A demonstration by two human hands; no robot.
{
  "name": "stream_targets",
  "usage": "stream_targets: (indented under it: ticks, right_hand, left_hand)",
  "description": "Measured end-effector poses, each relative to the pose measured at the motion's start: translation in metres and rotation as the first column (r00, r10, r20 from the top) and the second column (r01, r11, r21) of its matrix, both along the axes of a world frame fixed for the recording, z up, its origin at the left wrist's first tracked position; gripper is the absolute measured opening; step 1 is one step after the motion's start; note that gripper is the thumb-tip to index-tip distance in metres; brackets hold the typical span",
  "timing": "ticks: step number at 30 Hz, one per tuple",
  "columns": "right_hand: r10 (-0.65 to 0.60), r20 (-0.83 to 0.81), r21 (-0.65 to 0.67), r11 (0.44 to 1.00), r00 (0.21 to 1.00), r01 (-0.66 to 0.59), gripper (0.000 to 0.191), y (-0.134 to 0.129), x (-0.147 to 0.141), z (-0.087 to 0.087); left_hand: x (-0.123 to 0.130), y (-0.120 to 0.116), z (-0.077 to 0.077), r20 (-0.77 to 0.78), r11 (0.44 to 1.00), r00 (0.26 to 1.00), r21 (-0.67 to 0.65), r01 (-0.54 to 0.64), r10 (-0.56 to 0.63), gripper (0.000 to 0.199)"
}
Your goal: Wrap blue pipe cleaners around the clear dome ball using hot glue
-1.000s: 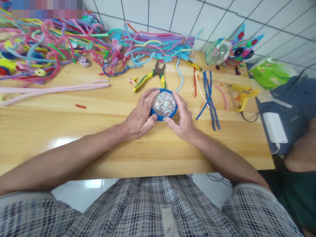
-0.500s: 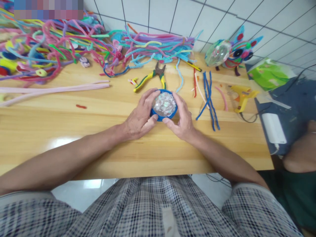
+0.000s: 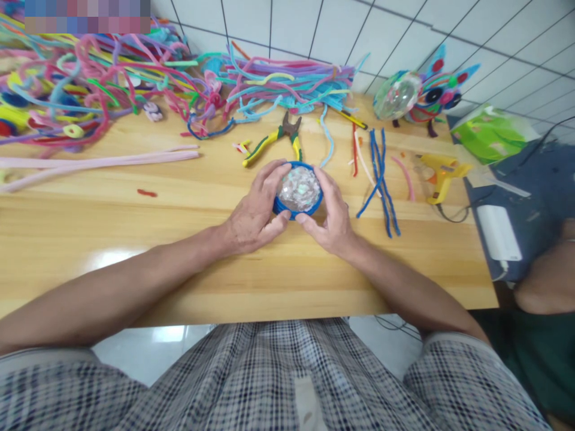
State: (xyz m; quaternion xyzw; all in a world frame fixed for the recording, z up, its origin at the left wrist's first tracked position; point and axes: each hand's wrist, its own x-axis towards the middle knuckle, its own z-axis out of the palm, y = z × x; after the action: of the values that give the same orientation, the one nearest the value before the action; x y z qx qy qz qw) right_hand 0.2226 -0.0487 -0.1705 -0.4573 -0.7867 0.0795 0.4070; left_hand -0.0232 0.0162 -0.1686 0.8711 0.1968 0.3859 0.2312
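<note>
Between my hands is a clear dome (image 3: 299,188) filled with shiny, crinkled film, ringed by blue pipe cleaner (image 3: 294,215). My left hand (image 3: 254,214) curls round its left side, fingers on the upper rim and thumb at the lower rim. From the right, my right hand (image 3: 332,212) grips the same ring with its thumb at the bottom edge. The dome's underside is hidden. Just beyond it lie pliers (image 3: 287,136) with yellow and green handles, jaws pointing away from me.
Blue pipe cleaners (image 3: 381,179) lie right of my hands, with a yellow glue gun (image 3: 444,176) farther right. A pipe-cleaner animal (image 3: 433,99) stands at the back. Tangled pipe cleaners (image 3: 90,90) fill the back left. Another person's arm (image 3: 550,275) shows at the right edge.
My left thumb has shifted slightly right along the lower rim. Both hands otherwise keep their hold on the dome.
</note>
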Motion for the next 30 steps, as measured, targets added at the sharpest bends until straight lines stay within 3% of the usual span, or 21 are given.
stream_targets:
  ticks: [30]
  right_hand:
    - [-0.017, -0.01, -0.041, 0.999, 1.0, 0.017, 0.088, -0.0018, -0.0016, -0.0012]
  left_hand:
    - [0.0033, -0.0029, -0.0018, 0.028, 0.999, 0.999, 0.012, -0.031, 0.031, 0.081]
